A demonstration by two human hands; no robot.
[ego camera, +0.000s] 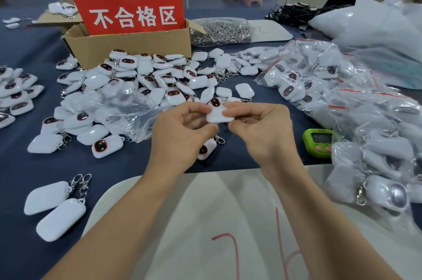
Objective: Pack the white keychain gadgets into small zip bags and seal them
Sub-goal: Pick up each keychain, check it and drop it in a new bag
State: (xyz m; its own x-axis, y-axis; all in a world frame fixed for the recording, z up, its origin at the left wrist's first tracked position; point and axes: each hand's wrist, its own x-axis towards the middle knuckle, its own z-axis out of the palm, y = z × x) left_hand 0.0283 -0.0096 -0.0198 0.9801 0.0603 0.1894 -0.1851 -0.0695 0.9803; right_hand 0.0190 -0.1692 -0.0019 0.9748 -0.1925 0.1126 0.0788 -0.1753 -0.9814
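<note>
**Both hands pinching one gadget**

The left hand (182, 129) and right hand (262, 126) pinch a smooth, rounded white keychain gadget (219, 116) from either side, above the dark blue tabletop (114, 165). The right fingers cover part of it. Loose gadgets (141, 74) heap behind; glossy bagged ones (296, 74) lie right. Whether clear film covers the held piece cannot be told

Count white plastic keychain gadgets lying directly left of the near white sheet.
2 white plastic keychain gadgets: farther gadget on the left, nearer gadget beside it. Both face-down, clips pointing away. None seems hidden there.
</note>
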